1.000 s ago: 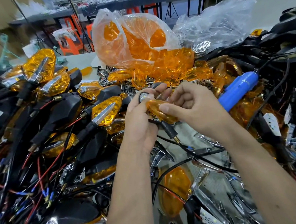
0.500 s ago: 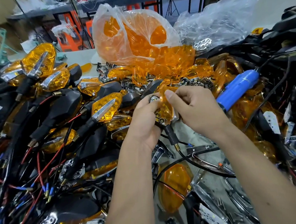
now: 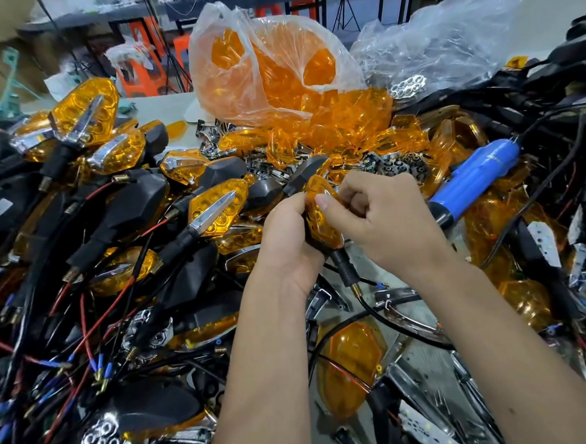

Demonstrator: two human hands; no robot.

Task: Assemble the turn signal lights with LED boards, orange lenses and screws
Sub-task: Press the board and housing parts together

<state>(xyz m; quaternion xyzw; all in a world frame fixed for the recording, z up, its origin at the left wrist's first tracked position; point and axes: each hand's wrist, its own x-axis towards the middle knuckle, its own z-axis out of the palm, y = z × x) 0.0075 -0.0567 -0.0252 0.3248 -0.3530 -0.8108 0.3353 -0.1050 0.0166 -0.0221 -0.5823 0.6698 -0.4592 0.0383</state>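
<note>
Over the heaped bench, the left hand [image 3: 286, 243] wraps around a black plastic turn signal housing [image 3: 307, 178], fingers curled behind it, holding it up in front of the person. A faceted translucent orange lens [image 3: 322, 216] lies on the housing's open face, and the right hand [image 3: 384, 223] pinches it, thumb flat on the lens near its upper end and the other fingers curled in behind. The light's long axis runs from its pointed tip, up and away, down to the black rubber stem [image 3: 344, 270], which hangs towards the person with its wire trailing off below. The lens looks nearly seated, though I cannot tell whether its edge has clicked in all round.

The blue-handled electric screwdriver [image 3: 471, 183] lies on the pile just beyond the right hand, its dark nose pointing towards that wrist. So the right hand is plainly the nearer one to fetch it, I'd guess, while the left keeps the light steady.
</note>
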